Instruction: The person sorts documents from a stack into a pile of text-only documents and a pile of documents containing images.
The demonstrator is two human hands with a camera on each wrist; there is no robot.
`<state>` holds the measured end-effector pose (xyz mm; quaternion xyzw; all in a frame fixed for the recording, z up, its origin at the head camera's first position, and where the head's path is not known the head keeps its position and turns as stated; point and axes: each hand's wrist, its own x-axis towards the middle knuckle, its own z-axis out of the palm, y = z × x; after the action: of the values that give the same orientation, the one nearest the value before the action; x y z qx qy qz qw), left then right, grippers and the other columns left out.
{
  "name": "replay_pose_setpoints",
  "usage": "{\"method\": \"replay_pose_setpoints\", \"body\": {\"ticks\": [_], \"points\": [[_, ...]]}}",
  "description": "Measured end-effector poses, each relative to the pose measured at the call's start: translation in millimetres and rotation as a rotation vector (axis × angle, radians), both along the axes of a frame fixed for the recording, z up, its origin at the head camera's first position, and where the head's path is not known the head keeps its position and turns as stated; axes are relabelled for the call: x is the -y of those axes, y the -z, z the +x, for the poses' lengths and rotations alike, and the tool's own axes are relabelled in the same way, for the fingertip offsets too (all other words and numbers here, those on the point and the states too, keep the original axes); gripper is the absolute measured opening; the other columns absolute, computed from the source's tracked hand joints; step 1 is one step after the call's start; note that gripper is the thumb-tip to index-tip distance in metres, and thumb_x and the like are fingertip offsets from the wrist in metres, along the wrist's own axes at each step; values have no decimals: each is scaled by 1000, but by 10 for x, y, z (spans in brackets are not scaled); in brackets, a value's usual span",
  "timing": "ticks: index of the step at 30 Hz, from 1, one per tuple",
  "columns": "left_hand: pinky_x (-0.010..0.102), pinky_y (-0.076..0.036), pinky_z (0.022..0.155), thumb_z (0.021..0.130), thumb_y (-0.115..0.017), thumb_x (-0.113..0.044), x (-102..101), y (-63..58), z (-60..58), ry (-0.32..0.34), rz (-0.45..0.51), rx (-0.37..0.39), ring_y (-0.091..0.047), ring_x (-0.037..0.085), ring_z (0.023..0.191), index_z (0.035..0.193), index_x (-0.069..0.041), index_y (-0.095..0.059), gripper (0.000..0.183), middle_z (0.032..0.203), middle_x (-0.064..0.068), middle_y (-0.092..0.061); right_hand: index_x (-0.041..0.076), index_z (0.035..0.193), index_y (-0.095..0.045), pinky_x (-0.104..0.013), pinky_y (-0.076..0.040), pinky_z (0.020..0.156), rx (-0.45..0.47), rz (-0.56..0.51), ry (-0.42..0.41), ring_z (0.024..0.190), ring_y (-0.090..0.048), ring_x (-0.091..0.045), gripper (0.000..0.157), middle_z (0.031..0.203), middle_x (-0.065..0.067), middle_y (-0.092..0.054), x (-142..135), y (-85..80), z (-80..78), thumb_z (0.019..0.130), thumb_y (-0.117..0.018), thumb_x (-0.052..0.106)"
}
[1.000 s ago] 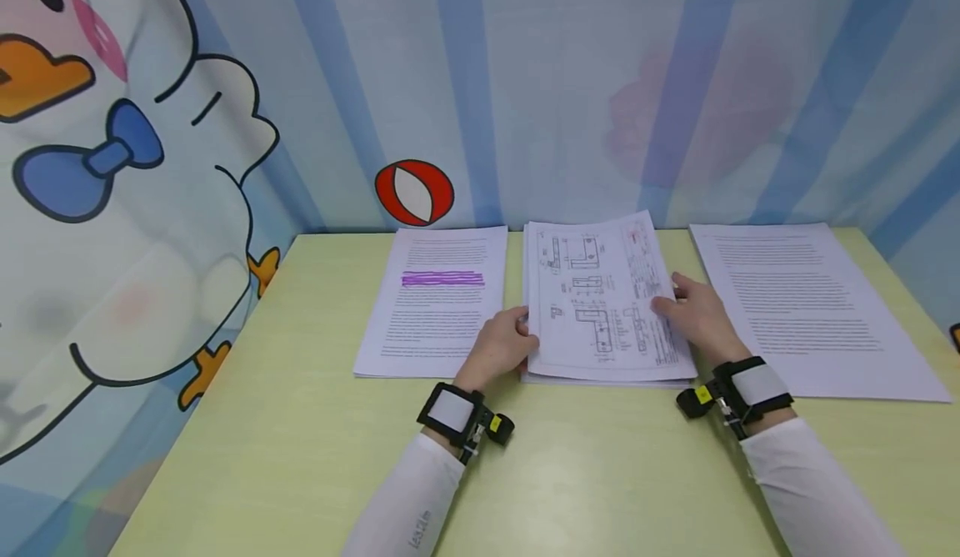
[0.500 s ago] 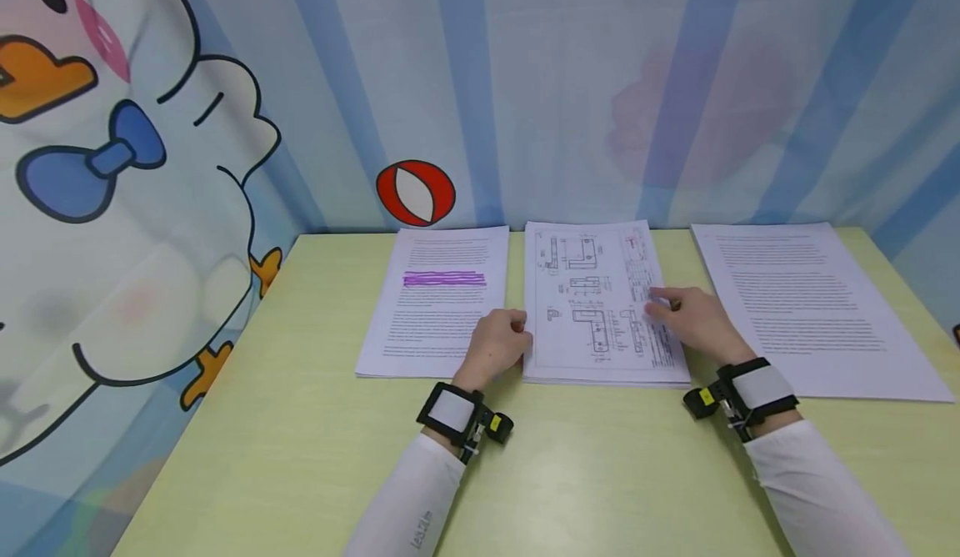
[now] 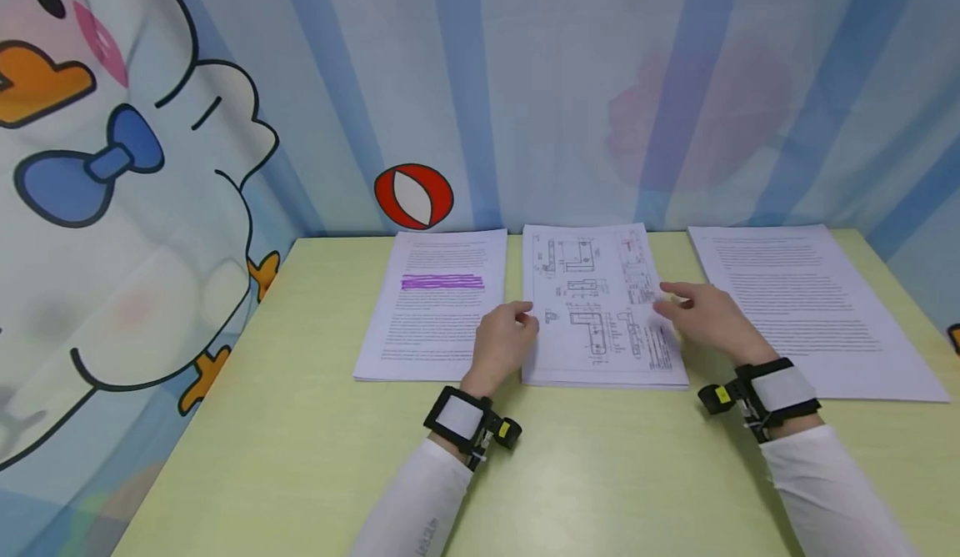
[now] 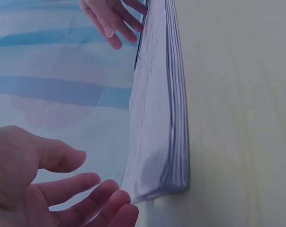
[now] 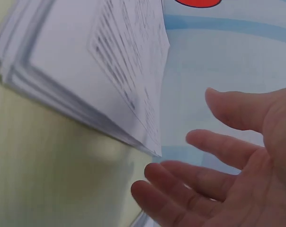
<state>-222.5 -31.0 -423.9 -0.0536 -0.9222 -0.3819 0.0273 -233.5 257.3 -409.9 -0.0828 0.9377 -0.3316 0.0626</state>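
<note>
A stack of paper (image 3: 555,357) with technical drawings on its top sheet lies flat in the middle of the head view, its sheets nearly even. At its left edge is my left hand (image 3: 504,342), fingers spread and relaxed; in the left wrist view the fingertips (image 4: 126,215) are close to the stack's corner, and I cannot tell if they touch. My right hand (image 3: 708,317) hovers by the right edge with thumb and fingers apart. The right wrist view shows a gap between that hand (image 5: 237,170) and the paper stack (image 5: 62,61). Neither hand holds anything.
To the left lies a printed text stack (image 3: 442,323) with purple highlighter strokes. A larger text stack (image 3: 810,290) is on the right, partly behind my right hand. All rest on a pale yellow table (image 3: 300,424), against a striped cartoon curtain (image 3: 525,82).
The tilted top sheets of the drawing stack have come down flat and in line with the rest. My right hand has let go of their right edge and drawn slightly away.
</note>
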Motion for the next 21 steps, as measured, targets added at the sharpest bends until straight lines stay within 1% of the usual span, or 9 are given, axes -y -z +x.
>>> {"method": "replay_pose_setpoints", "body": {"ticks": [4, 7, 10, 13, 17, 21], "points": [[27, -50, 63, 96, -57, -14, -126, -30, 0, 44, 98, -33, -59, 14, 79, 122, -4, -66, 30, 100, 5, -66, -9, 138, -46, -55, -48, 80, -126, -20, -16, 108, -53, -43, 53, 128, -32, -52, -96, -67, 34, 102, -52, 29], [26, -49, 68, 97, -58, -14, -228, -52, -7, 77, 150, -36, -58, 12, 83, 123, -7, -66, 29, 104, 3, -65, -8, 136, -50, -53, -48, 77, -235, -35, -11, 106, -54, -41, 50, 126, -29, -56, -153, -97, 60, 102, -54, 29], [25, -49, 72, 98, -57, -15, -335, -70, -11, 126, 177, -42, -57, 10, 88, 125, -9, -65, 29, 108, 2, -64, -6, 133, -54, -52, -50, 71, -345, -48, 23, 99, -58, -39, 45, 122, -26, -59, -207, -109, 73, 100, -57, 25], [24, -48, 75, 98, -57, -14, -454, -77, -16, 182, 202, -48, -56, 9, 90, 127, -10, -64, 29, 112, 2, -62, -4, 130, -58, -54, -51, 71, -433, -63, 71, 93, -60, -40, 40, 119, -26, -61, -279, -123, 84, 99, -59, 21], [22, -48, 76, 99, -55, -12, -633, -61, -19, 244, 248, -41, -56, 7, 94, 129, -10, -62, 31, 119, 2, -60, -4, 130, -57, -58, -50, 72, -484, -51, 131, 91, -61, -42, 40, 119, -27, -60, -401, -144, 117, 99, -59, 22], [21, -48, 83, 99, -53, -12, -823, -40, -11, 289, 248, -44, -55, 9, 105, 132, -12, -60, 33, 127, 2, -57, -5, 132, -56, -60, -49, 73, -495, -18, 171, 91, -59, -45, 43, 119, -30, -59, -541, -162, 156, 99, -57, 24]]}}
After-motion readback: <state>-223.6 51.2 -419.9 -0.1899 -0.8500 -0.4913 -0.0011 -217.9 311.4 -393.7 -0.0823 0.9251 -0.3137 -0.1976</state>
